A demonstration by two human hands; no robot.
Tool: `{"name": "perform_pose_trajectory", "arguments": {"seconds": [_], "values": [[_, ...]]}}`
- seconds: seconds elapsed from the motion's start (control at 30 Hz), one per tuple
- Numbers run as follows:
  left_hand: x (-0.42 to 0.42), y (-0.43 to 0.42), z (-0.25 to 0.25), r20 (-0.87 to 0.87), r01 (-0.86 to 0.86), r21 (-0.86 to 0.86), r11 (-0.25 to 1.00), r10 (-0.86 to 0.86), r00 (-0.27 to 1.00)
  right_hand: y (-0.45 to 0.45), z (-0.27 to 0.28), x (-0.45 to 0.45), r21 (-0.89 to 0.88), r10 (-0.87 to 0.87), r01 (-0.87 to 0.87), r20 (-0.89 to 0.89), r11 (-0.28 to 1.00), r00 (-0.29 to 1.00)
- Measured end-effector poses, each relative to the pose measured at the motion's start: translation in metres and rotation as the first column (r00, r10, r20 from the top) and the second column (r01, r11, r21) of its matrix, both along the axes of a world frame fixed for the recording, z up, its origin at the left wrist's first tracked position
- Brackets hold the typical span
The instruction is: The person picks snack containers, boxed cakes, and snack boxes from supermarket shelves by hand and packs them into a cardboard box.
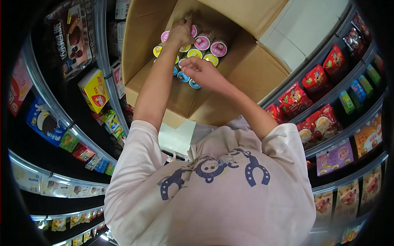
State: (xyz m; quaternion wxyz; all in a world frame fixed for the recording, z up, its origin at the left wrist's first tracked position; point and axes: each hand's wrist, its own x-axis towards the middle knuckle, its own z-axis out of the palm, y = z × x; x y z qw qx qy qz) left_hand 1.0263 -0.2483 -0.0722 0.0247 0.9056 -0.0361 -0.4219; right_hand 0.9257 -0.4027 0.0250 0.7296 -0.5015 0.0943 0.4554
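In an open cardboard box (143, 45) stand several round tubs with printed lids: a pink-lidded tub (218, 48), a yellow-lidded tub (195, 53) and a blue-lidded tub (183, 76) among them. My left hand (181, 33) reaches over the pink lids at the far side, its fingers stretched forward and partly hidden. Beside the yellow and blue lids is my right hand (204, 73), fingers curled in toward the thumb. Whatever it may hold is hidden from view.
Curved shelves flank the box. On the left are a yellow snack box (94, 91) and a blue cookie pack (46, 121). Red snack bags (294, 98) and a purple pack (334, 157) line the right side. Pale floor tiles (301, 28) show beyond the flaps.
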Motion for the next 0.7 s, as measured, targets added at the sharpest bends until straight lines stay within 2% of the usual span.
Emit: {"name": "perform_pose_trajectory", "arguments": {"seconds": [0.1,0.33,0.5,0.6,0.7], "values": [[0.0,-0.005,0.003,-0.014,0.046,0.007,0.999,-0.046,0.999,-0.003,0.001,0.002,0.007,-0.004,0.004,-0.009,1.0,1.0],[-0.003,-0.005,0.003,0.111,0.061,-0.034,0.998,-0.057,0.992,-0.012,0.004,0.004,-0.013,-0.018,0.018,0.039,1.0,0.999],[-0.002,-0.005,0.036,0.174,0.019,-0.078,0.997,-0.005,0.985,-0.008,0.008,0.002,0.016,-0.004,0.004,0.031,1.0,1.0],[-0.016,0.0,0.056,0.28,0.032,-0.084,0.996,-0.007,0.96,-0.002,0.008,-0.004,0.009,-0.003,0.002,0.084,1.0,0.996],[-0.041,0.005,0.071,0.326,-0.053,-0.067,0.996,0.073,0.942,0.001,0.015,-0.009,-0.019,0.04,-0.039,0.112,0.999,0.993]]}}
